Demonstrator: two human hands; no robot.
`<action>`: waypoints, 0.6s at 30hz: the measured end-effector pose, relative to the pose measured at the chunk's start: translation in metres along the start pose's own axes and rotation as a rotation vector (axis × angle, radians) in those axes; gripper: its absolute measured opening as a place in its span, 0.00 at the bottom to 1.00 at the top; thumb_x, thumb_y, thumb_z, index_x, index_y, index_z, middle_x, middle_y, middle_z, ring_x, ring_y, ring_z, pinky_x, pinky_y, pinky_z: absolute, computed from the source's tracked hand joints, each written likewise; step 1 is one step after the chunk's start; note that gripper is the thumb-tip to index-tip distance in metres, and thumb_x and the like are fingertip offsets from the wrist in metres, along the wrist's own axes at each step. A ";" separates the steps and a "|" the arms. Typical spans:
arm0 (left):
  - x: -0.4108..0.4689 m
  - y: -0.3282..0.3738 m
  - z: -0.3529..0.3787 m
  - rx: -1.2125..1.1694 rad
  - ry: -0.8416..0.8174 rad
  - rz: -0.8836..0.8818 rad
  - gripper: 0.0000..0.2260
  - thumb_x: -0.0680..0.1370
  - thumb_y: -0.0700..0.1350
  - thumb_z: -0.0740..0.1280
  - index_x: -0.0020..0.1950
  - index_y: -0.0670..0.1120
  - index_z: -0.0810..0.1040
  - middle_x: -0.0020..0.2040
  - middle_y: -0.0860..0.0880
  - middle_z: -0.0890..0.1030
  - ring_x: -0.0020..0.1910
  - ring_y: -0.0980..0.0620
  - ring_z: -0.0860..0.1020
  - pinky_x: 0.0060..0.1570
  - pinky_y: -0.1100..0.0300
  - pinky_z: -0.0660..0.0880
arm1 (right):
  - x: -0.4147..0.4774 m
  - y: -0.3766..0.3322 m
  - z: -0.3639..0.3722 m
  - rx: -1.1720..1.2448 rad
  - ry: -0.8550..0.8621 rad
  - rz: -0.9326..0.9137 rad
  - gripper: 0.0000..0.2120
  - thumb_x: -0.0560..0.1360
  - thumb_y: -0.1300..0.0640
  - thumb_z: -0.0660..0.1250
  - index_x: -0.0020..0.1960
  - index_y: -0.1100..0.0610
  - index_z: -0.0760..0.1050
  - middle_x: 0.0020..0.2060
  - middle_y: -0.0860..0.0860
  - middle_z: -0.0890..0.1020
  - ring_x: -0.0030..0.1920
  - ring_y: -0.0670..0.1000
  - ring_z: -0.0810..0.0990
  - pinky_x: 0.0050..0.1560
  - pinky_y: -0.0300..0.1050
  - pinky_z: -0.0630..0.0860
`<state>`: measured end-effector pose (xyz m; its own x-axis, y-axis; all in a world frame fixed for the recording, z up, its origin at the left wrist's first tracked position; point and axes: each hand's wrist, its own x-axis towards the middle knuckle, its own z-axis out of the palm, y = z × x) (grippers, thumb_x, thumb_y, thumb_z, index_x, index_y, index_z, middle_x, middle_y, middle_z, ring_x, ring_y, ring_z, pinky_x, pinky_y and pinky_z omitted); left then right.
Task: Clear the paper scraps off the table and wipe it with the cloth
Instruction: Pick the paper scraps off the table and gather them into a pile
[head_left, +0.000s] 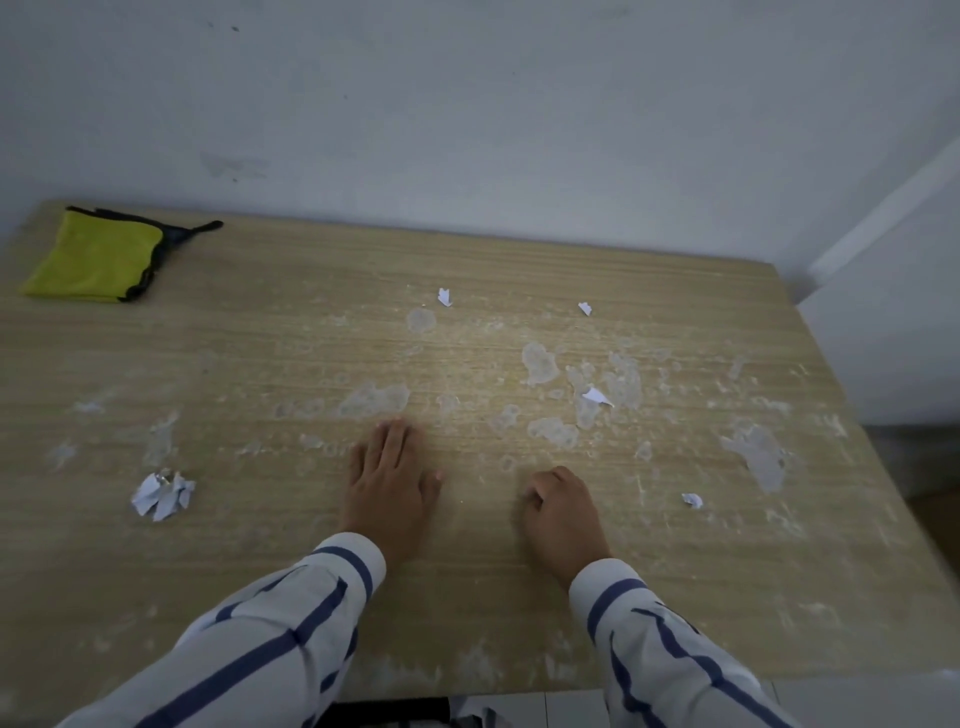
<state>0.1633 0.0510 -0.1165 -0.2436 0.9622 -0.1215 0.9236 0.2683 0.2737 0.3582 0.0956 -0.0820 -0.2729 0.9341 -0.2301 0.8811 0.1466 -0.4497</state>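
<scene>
A wooden table (260, 353) fills the view, marked with pale dried stains. My left hand (387, 480) lies flat on it near the middle, fingers straight. My right hand (563, 514) rests beside it with fingers curled under; I see nothing in it. A small heap of white paper scraps (163, 493) lies to the left of my left hand. Single scraps lie at the far middle (444, 297), far right (585, 308), right of centre (597, 396) and near right (692, 500). A folded yellow cloth (96, 257) with a dark edge sits at the far left corner.
A pale wall (467, 104) runs along the table's far edge. A white panel or door (893, 322) stands past the right edge. The table's front edge is just below my striped sleeves.
</scene>
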 end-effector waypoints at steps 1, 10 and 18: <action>0.002 0.000 -0.001 0.000 -0.001 -0.002 0.35 0.73 0.61 0.38 0.76 0.46 0.53 0.77 0.47 0.53 0.76 0.46 0.47 0.72 0.47 0.43 | 0.005 -0.003 0.001 0.050 0.023 -0.002 0.07 0.74 0.64 0.59 0.41 0.61 0.76 0.41 0.53 0.74 0.43 0.54 0.73 0.42 0.42 0.70; 0.032 0.005 -0.003 -0.011 -0.018 0.080 0.35 0.73 0.61 0.38 0.76 0.46 0.51 0.77 0.46 0.52 0.76 0.45 0.46 0.72 0.48 0.41 | 0.057 -0.004 -0.022 0.184 0.304 0.187 0.09 0.76 0.65 0.58 0.48 0.64 0.77 0.53 0.57 0.75 0.45 0.52 0.74 0.47 0.38 0.66; 0.043 0.013 0.002 -0.016 -0.017 0.092 0.32 0.75 0.60 0.41 0.76 0.46 0.53 0.77 0.46 0.53 0.76 0.45 0.47 0.72 0.45 0.43 | 0.105 0.036 -0.046 0.044 0.333 0.272 0.13 0.76 0.68 0.55 0.59 0.65 0.71 0.61 0.54 0.69 0.57 0.50 0.69 0.50 0.32 0.61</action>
<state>0.1659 0.0960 -0.1202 -0.1530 0.9819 -0.1113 0.9370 0.1799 0.2995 0.3790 0.2143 -0.0822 0.1130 0.9919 -0.0576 0.8846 -0.1269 -0.4487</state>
